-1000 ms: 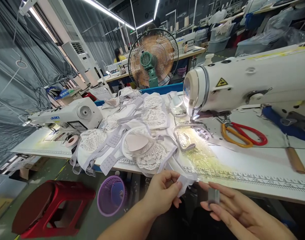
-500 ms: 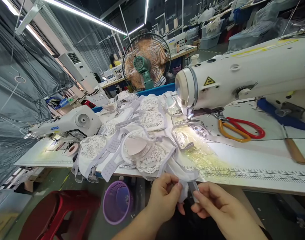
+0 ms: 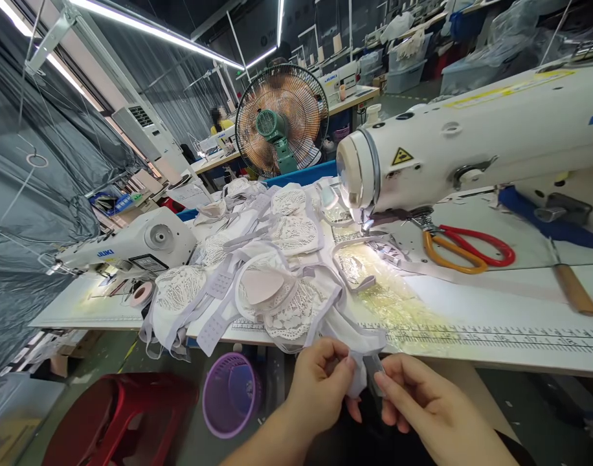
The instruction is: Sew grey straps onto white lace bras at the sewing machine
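Several white lace bras (image 3: 296, 301) with pale grey edging lie heaped on the sewing table. The wing of the nearest bra hangs over the front edge, and my left hand (image 3: 323, 382) pinches its end between thumb and fingers. Close beside it on the right, my right hand (image 3: 413, 395) pinches a narrow grey strap (image 3: 375, 372) attached near that end. Fingertips hide part of the fabric and strap. A loose pink-beige cup pad (image 3: 262, 286) rests on the nearest bra.
A white sewing machine (image 3: 417, 155) with its lamp lit stands at right, near scissors (image 3: 466, 249) and a wooden-handled tool (image 3: 575, 288). Another machine (image 3: 155, 239) is at left. Below are a purple basket (image 3: 231, 395) and a red stool (image 3: 122, 414). A fan (image 3: 281, 123) stands behind.
My right fingers have shifted slightly on the strap, and the strap is angled a little differently. Both hands keep their pinch. The view has moved slightly.
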Demonstrator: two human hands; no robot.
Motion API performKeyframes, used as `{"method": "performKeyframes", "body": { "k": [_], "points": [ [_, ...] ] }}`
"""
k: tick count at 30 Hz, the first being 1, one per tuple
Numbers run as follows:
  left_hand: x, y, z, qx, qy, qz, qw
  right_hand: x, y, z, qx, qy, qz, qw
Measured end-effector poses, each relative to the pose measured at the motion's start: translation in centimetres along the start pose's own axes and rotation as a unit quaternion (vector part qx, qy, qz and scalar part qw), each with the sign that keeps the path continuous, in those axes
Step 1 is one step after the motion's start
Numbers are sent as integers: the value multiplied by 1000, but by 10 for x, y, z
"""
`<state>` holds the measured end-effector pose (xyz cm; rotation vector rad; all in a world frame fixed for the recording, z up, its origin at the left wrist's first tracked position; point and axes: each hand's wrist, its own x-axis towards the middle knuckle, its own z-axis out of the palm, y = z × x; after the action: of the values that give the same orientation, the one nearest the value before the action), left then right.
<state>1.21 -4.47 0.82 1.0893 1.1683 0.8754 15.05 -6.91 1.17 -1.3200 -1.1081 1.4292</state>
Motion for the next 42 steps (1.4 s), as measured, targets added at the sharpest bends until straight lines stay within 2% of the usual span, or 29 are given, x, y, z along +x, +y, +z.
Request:
{"method": "performKeyframes", "body": {
  "k": [6,12,17,20,27,31,42],
  "points": [
    [0,3,-2,-6,-27,-5,1000,1,2,-3,-34,-14,-22,999],
    [0,0,-1,-9,-11,2,1000,1,3,-4,-53,-47,-30,997],
    [1,3,-2,-21,-18,6,1000,1,3,1,-43,5,-46,998],
    [1,5,-4,-31,-20,3,999,1,1,3,-44,12,-55,997],
    [1,1,-2,-38,-2,3,999,3,2,0,-16,-41,-20,999],
    [2,0,-1,-49,3,-6,999,3,4,-1,-26,-51,-21,998],
    [2,1,0,-59,-5,5,998,-1,2,2,-43,-1,-35,998]
  ]
}}
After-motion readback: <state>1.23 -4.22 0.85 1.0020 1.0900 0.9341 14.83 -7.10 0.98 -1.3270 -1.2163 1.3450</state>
